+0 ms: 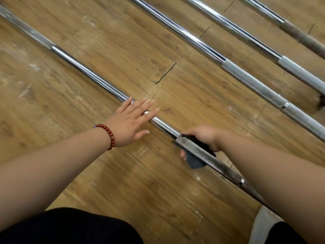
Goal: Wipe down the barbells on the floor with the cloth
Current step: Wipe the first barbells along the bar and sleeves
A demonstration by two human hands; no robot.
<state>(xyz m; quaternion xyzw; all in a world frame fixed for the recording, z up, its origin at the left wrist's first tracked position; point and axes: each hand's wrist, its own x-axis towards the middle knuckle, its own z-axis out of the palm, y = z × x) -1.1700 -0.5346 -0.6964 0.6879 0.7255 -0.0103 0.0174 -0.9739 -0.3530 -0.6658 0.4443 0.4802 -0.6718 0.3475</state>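
Note:
Several chrome barbells lie side by side on the wooden floor, running from upper left to lower right. The nearest barbell [91, 74] passes under both my hands. My left hand [131, 121], with a red bead bracelet at the wrist, rests flat on its smooth shaft, fingers straight and spread. My right hand [202, 138] grips a dark cloth [195, 161] wrapped round the bar where the knurled section begins. Part of the cloth hangs out below the bar. The second barbell [249, 78] lies further away, untouched.
Two more barbells, one [297, 69] with a silver knurled grip and one [302, 36] with a brownish grip, lie at the upper right. The floor boards [158, 73] have a chipped joint beyond my left hand. My dark-trousered knees and a light shoe [263, 224] fill the bottom edge.

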